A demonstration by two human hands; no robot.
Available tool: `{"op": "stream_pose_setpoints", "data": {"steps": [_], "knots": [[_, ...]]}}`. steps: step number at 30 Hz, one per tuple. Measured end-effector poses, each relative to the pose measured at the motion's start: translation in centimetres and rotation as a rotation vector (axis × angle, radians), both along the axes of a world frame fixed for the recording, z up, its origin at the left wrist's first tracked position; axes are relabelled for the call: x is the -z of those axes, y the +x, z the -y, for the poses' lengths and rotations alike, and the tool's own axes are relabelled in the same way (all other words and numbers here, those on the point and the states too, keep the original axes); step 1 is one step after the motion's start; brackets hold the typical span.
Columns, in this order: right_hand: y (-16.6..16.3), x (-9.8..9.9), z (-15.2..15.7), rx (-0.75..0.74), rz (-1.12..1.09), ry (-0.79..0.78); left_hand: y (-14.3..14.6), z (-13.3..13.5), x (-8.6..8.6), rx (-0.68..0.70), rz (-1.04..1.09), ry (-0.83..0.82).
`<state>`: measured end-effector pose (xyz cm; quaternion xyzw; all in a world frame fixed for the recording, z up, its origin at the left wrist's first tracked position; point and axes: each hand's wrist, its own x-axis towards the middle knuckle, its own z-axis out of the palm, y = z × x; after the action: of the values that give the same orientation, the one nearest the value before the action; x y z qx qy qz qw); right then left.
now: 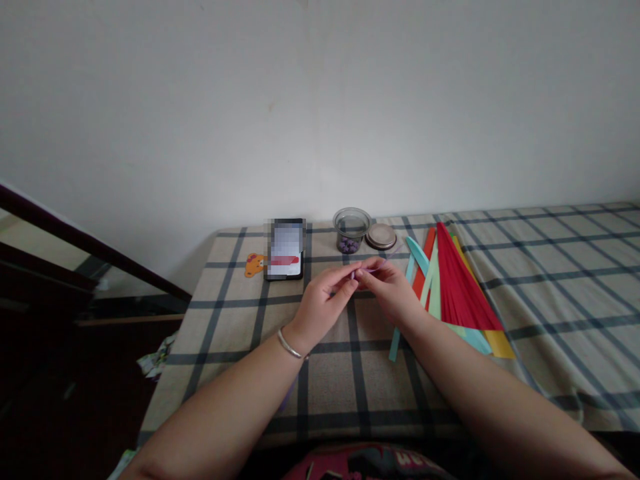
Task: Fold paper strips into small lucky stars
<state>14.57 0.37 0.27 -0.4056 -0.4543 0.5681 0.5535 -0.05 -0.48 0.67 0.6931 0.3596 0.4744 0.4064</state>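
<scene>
My left hand (323, 297) and my right hand (397, 287) meet above the table, fingertips almost touching. Between their pinched fingers is a thin light-purple paper strip (374, 270), its loose end pointing up and to the right past my right hand. A small purple end shows at my left thumb; its exact shape is too small to make out. Just beyond the hands stands a clear plastic cup (353, 223) with several small purple folded pieces (349, 245) at the bottom. Beside it lies a round lid (381, 236).
Right of my hands, paper strips fan out: red (463, 287), yellow, orange, pale green and light blue (394, 345). A phone (285, 250) stands at the left by a bear-shaped cutout (255, 265). Checked cloth (225, 333) covers the table against the wall. A dark railing (100, 240) slants at far left.
</scene>
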Motion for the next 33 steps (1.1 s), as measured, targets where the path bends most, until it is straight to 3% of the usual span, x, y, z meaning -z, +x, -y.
{"op": "stream_pose_setpoints", "data": {"steps": [14, 22, 33], "knots": [[0.04, 0.24, 0.08, 0.024, 0.083, 0.028, 0.18, 0.01, 0.46, -0.126, 0.017, -0.014], [-0.07, 0.17, 0.11, 0.004, 0.026, -0.012, 0.18, -0.25, 0.44, -0.051, 0.159, -0.194], [-0.09, -0.23, 0.24, -0.013, 0.046, -0.025, 0.36, -0.27, 0.21, -0.043, 0.237, -0.261]]}}
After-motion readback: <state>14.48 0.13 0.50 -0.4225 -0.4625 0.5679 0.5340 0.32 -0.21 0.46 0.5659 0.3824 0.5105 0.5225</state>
